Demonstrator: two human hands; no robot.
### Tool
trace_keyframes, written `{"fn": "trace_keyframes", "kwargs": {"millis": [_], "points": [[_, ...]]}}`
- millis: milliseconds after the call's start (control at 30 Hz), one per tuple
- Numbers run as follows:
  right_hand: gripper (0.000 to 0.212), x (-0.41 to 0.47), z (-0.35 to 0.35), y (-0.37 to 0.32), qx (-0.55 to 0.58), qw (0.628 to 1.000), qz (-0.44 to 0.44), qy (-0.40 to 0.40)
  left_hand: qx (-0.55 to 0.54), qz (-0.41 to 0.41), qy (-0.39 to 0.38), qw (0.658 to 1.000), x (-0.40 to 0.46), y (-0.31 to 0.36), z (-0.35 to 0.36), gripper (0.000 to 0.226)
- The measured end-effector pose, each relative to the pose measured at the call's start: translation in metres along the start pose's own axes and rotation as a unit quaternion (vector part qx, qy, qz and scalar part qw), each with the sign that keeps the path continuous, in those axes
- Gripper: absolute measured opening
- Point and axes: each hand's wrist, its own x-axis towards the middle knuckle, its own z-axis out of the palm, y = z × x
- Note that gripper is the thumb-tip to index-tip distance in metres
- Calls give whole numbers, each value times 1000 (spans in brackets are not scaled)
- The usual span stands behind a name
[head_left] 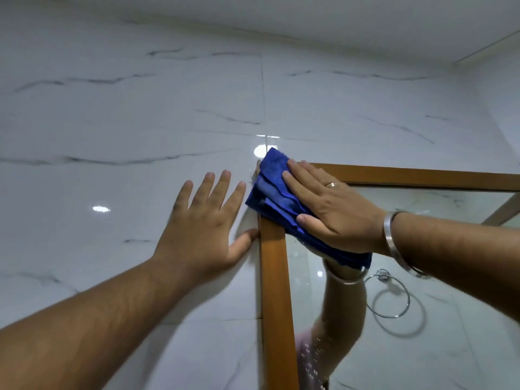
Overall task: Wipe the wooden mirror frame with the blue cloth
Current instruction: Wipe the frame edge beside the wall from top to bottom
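Observation:
A wooden mirror frame (277, 299) hangs on a white marble-look wall, its top-left corner near the middle of the view. A folded blue cloth (274, 190) covers that corner. My right hand (326, 209) lies flat on the cloth, pressing it against the frame and glass, fingers pointing up-left. My left hand (209, 220) rests flat on the wall just left of the frame, fingers spread, thumb touching the frame's outer edge. It holds nothing.
The mirror glass (422, 347) reflects my forearm and a chrome towel ring (389, 296). Glossy wall tiles (112, 136) spread left and above. The ceiling edge (365, 35) runs across the top.

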Motion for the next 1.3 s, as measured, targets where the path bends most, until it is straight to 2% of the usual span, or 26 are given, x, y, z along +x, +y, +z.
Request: {"fn": "trace_keyframes", "kwargs": {"millis": [233,367,500,633,767,900,1067,1167,1300], "points": [[73,-47,23,-72,79,988,123,55,9,7,19,1000,1,-1,5,88],[79,-109,44,-116,49,995,77,28,7,9,22,1000,-1,-2,5,88],[75,-100,33,-88,49,998,34,-2,9,6,20,1000,-3,-2,4,89],[66,-30,7,-38,38,994,97,13,6,6,19,1000,-3,-1,3,89],[69,-10,9,-51,60,986,145,57,4,2,14,1000,-4,0,2,89],[75,-77,32,-103,136,980,140,50,-13,4,3,1000,-6,-2,-1,92],[75,-163,51,-143,52,997,61,-11,-12,42,-14,999,-49,5,5,89],[71,-131,40,-123,72,994,80,-5,-21,44,-20,999,-69,8,10,87],[69,-32,22,-82,117,967,207,89,-25,35,-18,999,-68,8,9,86]]}}
